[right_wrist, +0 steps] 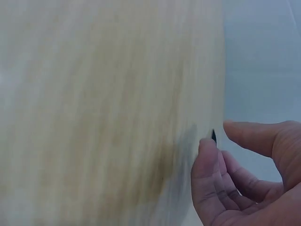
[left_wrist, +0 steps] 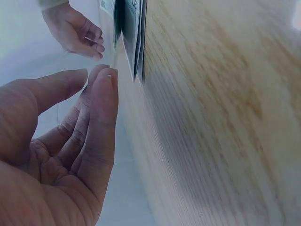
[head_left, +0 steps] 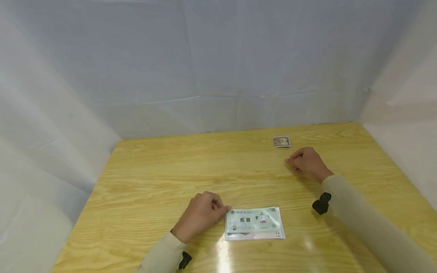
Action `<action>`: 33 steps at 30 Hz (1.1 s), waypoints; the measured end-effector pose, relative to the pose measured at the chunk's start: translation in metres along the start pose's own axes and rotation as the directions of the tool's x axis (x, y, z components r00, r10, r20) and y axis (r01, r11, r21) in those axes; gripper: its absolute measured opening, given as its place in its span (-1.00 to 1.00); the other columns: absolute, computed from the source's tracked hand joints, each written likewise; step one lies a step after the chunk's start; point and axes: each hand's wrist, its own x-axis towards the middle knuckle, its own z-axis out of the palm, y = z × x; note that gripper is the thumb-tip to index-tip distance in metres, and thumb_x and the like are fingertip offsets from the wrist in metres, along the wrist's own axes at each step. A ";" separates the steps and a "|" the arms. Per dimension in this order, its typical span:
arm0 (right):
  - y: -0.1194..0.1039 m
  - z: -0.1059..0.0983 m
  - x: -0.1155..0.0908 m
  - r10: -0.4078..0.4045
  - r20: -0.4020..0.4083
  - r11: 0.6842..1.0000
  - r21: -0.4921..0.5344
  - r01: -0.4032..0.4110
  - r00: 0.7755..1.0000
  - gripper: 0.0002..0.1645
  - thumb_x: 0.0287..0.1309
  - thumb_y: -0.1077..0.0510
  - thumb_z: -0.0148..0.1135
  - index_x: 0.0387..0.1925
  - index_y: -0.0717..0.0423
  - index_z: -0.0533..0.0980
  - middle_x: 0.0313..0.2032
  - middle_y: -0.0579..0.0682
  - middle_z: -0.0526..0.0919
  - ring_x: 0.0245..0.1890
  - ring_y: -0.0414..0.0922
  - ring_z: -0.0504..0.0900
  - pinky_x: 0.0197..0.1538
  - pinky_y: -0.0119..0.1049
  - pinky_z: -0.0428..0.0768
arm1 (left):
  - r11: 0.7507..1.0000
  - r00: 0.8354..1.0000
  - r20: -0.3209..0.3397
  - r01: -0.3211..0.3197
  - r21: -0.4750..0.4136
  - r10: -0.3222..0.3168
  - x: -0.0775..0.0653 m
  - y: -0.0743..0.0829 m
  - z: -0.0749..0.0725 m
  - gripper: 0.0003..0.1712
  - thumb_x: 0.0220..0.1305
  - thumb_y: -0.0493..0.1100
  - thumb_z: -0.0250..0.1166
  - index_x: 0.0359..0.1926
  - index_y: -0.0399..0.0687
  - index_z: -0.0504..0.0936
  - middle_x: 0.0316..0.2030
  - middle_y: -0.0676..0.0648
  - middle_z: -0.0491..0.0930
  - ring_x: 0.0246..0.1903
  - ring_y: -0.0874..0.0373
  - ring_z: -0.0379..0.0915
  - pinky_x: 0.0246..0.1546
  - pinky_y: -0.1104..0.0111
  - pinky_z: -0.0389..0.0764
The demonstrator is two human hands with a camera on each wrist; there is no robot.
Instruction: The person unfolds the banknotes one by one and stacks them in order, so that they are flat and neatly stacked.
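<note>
On the table lies a small stack of banknotes, a green note (head_left: 250, 223) with a "2" on top of a larger pale pink-edged note (head_left: 254, 237). My left hand (head_left: 202, 212) is at the stack's left edge; in the left wrist view its thumb and fingers are loosely bent with a gap between them, holding nothing, close to the ends of the notes (left_wrist: 137, 42). Farther back on the right, my right hand (head_left: 308, 163) hovers over the wood, thumb and forefinger apart. Just beyond it lies a small brown-and-white printed slip (head_left: 282, 141).
The yellow wood-grain table (head_left: 164, 170) ends at the back against a hanging pale sheet (head_left: 218, 68). More white sheeting stands along the left and right sides. A dark device (head_left: 321, 203) is strapped at my right wrist, another (head_left: 185, 260) at the left.
</note>
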 end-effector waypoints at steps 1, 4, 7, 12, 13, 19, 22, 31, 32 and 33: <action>0.001 -0.003 0.005 -0.001 -0.016 1.000 0.005 0.001 1.000 -0.68 0.33 0.18 0.30 -0.16 0.46 0.59 -0.45 0.11 0.64 -0.48 -0.08 0.56 -0.34 -0.24 0.62 | 1.000 1.000 0.002 0.001 -0.001 -0.001 0.000 0.000 0.000 -0.68 0.36 0.02 0.37 -0.53 0.04 0.67 -0.70 0.14 0.56 -0.75 0.26 0.38 -0.74 0.43 0.39; 0.006 -0.008 0.020 0.002 -0.068 1.000 -0.029 -0.003 0.998 -0.65 0.35 0.13 0.28 -0.20 0.46 0.63 -0.54 0.09 0.64 -0.53 -0.06 0.54 -0.36 -0.23 0.56 | 1.000 1.000 0.013 0.010 -0.010 -0.010 -0.001 0.000 -0.001 -0.68 0.37 0.03 0.36 -0.51 0.04 0.68 -0.68 0.12 0.58 -0.74 0.25 0.38 -0.72 0.43 0.39; 0.007 -0.009 0.033 0.042 -0.122 0.997 -0.062 -0.050 0.992 -0.59 0.33 0.08 0.30 -0.12 0.45 0.65 -0.51 0.09 0.70 -0.50 -0.05 0.62 -0.30 -0.21 0.59 | 1.000 1.000 0.015 0.020 -0.017 -0.019 -0.002 0.000 -0.001 -0.69 0.37 0.03 0.36 -0.51 0.05 0.67 -0.68 0.10 0.58 -0.74 0.26 0.37 -0.72 0.44 0.37; 0.009 -0.006 0.049 0.128 -0.184 0.986 -0.078 -0.144 0.975 -0.54 0.29 -0.03 0.32 -0.31 0.38 0.69 -0.65 -0.02 0.63 -0.60 -0.10 0.55 -0.37 -0.21 0.53 | 0.998 0.999 0.017 0.032 -0.046 -0.032 -0.003 0.001 -0.001 -0.69 0.37 0.03 0.35 -0.51 0.05 0.66 -0.68 0.08 0.59 -0.74 0.27 0.36 -0.72 0.46 0.34; 0.010 -0.005 0.052 0.137 -0.198 0.984 -0.084 -0.156 0.971 -0.52 0.29 -0.06 0.32 -0.35 0.36 0.69 -0.67 -0.04 0.61 -0.63 -0.11 0.52 -0.42 -0.21 0.52 | 0.998 0.999 0.019 0.033 -0.048 -0.032 -0.003 0.001 -0.001 -0.69 0.38 0.03 0.35 -0.50 0.05 0.66 -0.68 0.07 0.59 -0.74 0.26 0.37 -0.73 0.46 0.34; 0.012 0.007 0.063 0.160 -0.295 0.972 -0.121 -0.203 0.942 -0.36 0.26 -0.22 0.31 -0.29 0.39 0.62 -0.47 0.15 0.68 -0.56 -0.05 0.55 -0.52 -0.21 0.51 | 0.998 0.999 0.015 0.040 -0.043 -0.040 -0.003 0.002 -0.001 -0.68 0.38 0.03 0.35 -0.51 0.05 0.67 -0.69 0.08 0.59 -0.74 0.26 0.36 -0.73 0.46 0.33; 0.006 0.012 0.062 0.189 -0.317 0.962 -0.129 -0.240 0.929 -0.29 0.27 -0.23 0.29 -0.07 0.43 0.52 -0.22 0.31 0.65 -0.36 0.09 0.62 -0.39 -0.09 0.61 | 0.998 0.999 0.015 0.041 -0.056 -0.040 -0.003 0.003 -0.001 -0.68 0.38 0.02 0.35 -0.51 0.03 0.67 -0.68 0.08 0.59 -0.74 0.26 0.38 -0.73 0.47 0.33; -0.009 0.017 0.053 0.238 -0.268 0.954 -0.115 -0.276 0.934 -0.39 0.34 -0.02 0.28 0.12 0.44 0.46 -0.05 0.37 0.62 -0.13 0.22 0.64 -0.20 0.05 0.68 | 0.998 1.000 0.015 0.026 -0.065 -0.025 -0.002 0.005 0.001 -0.69 0.38 -0.01 0.35 -0.51 0.01 0.68 -0.68 0.06 0.61 -0.75 0.24 0.42 -0.74 0.47 0.34; -0.010 0.017 0.053 0.232 -0.259 0.957 -0.112 -0.267 0.938 -0.43 0.33 0.02 0.29 0.10 0.44 0.49 -0.05 0.37 0.63 -0.12 0.22 0.64 -0.18 0.06 0.68 | 0.998 1.000 0.016 0.025 -0.065 -0.024 -0.002 0.005 0.001 -0.69 0.38 -0.01 0.35 -0.51 0.01 0.68 -0.67 0.06 0.61 -0.75 0.24 0.42 -0.75 0.47 0.33; -0.011 0.017 0.053 0.223 -0.249 0.960 -0.113 -0.257 0.942 -0.48 0.32 0.06 0.30 0.06 0.44 0.52 -0.05 0.38 0.64 -0.11 0.22 0.64 -0.14 0.07 0.68 | 0.998 1.000 0.016 0.024 -0.065 -0.023 -0.002 0.005 0.001 -0.68 0.38 -0.01 0.35 -0.51 0.01 0.68 -0.68 0.05 0.61 -0.75 0.24 0.41 -0.74 0.47 0.33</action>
